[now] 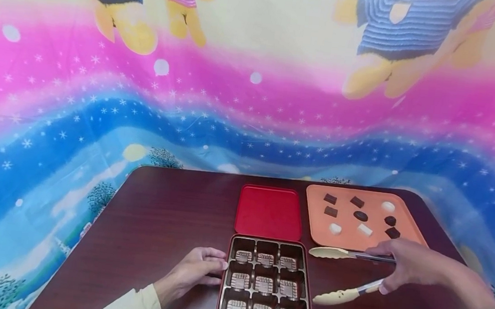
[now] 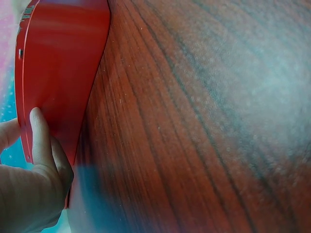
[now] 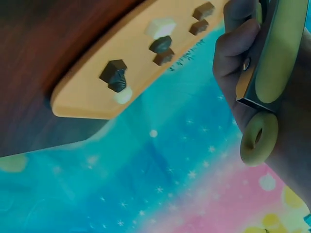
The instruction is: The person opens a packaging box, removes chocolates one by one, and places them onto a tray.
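Observation:
A red tin (image 1: 268,285) with a gold-brown divided insert stands at the table's near side; no pieces show in its compartments. My left hand (image 1: 199,269) touches its left side, and in the left wrist view the fingers (image 2: 43,141) lie fairly straight along the red wall. To the right of the tin, my right hand (image 1: 408,266) holds a pair of tongs (image 1: 335,297) with cream tips and metal arms. Those tips are spread apart with nothing between them. Beyond, dark, brown and white chocolates (image 1: 361,216) lie in rows on an orange tray (image 1: 313,217).
Behind the tin and close to it lies a red lid (image 1: 269,212). The dark wood table (image 1: 168,216) has rounded far corners. A colourful printed cloth (image 1: 253,99) hangs behind the table.

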A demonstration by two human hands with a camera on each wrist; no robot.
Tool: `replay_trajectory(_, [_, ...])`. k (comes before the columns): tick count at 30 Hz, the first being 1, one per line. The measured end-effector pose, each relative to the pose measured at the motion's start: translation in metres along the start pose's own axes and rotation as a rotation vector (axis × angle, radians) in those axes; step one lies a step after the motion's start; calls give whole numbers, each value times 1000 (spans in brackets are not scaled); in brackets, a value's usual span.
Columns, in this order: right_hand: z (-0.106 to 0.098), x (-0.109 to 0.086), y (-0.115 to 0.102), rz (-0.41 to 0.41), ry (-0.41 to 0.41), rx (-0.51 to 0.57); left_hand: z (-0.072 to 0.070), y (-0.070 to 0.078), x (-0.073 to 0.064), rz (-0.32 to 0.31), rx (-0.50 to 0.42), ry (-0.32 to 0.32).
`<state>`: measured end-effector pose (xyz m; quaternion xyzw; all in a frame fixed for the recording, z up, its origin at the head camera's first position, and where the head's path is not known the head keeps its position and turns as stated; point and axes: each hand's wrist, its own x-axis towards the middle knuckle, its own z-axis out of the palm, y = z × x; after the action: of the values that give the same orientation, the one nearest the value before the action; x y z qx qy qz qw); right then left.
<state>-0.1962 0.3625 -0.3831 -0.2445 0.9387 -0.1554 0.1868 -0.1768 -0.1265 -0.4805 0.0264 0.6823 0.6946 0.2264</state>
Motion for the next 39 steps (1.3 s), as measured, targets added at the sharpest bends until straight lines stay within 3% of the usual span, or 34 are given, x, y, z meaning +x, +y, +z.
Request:
replay_trajectory(6, [9, 1, 9, -5, -4, -8, 0, -1, -1, -2, 2, -2])
replay_trajectory(12, [21, -1, 23, -88, 24, 59, -1, -2, -1, -5, 6, -1])
replay_trajectory(20, [37, -2, 37, -21, -11, 81, -1, -2, -1, -6, 8, 2])
replay_trajectory(30, [54, -5, 46, -5, -29, 187, -2, -2, 1, -7, 6, -1])
replay_trajectory(39, [61, -9, 48, 18, -16, 187, -1, 0, 0, -10, 9, -1])
